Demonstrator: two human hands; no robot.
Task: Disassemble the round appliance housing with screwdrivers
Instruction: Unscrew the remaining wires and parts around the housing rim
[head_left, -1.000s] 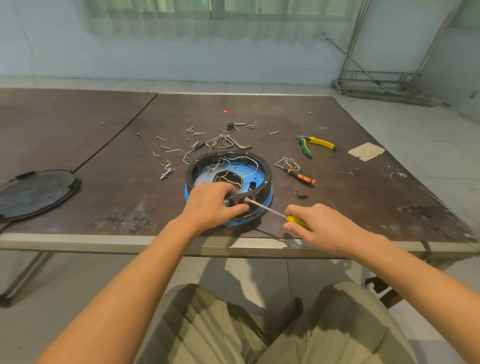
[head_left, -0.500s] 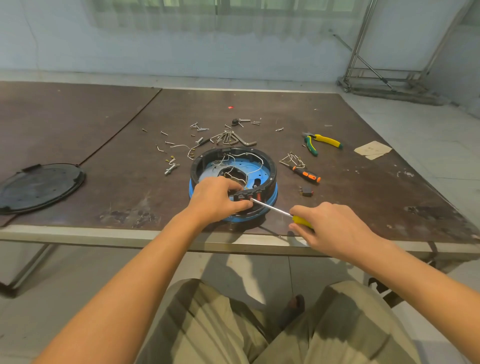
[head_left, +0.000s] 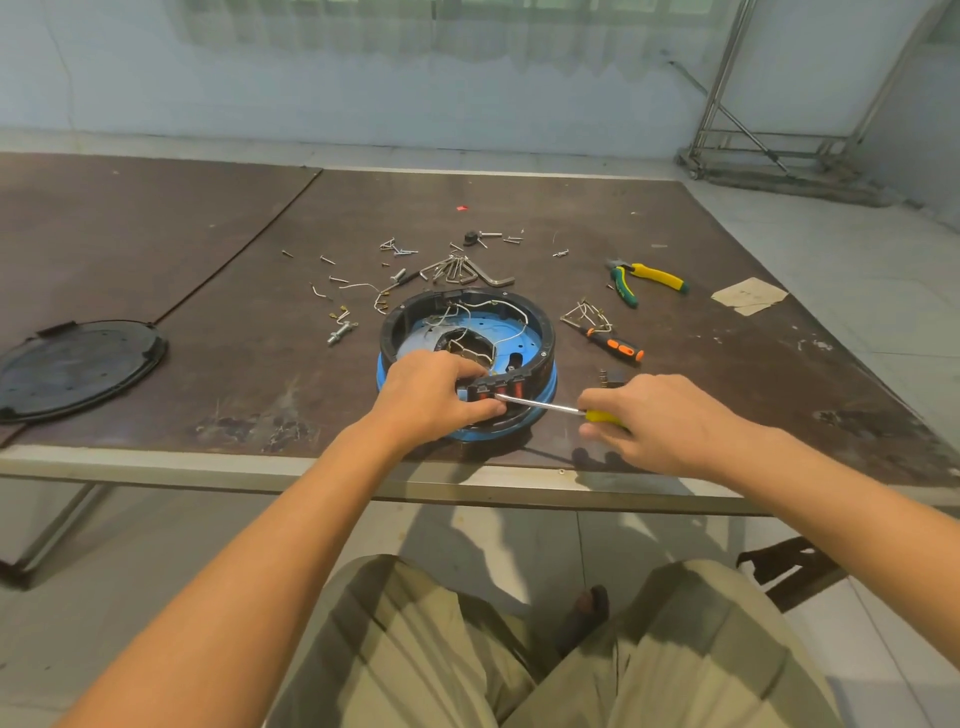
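Desk (head_left: 234, 374) strewn with screws (head_left: 397, 250) at 12 o'clock, lid (head_left: 78, 366) off at 9; left hand (head_left: 431, 400) grips housing (head_left: 544, 332), right hand (head_left: 670, 426) grips screwdriver (head_left: 545, 407); inner parts not yet freed.

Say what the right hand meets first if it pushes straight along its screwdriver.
The right hand grips the yellow-handled screwdriver. First in line is the black block with red parts on the near rim of the round housing; the tip seems to touch it. The left hand grips it beyond.
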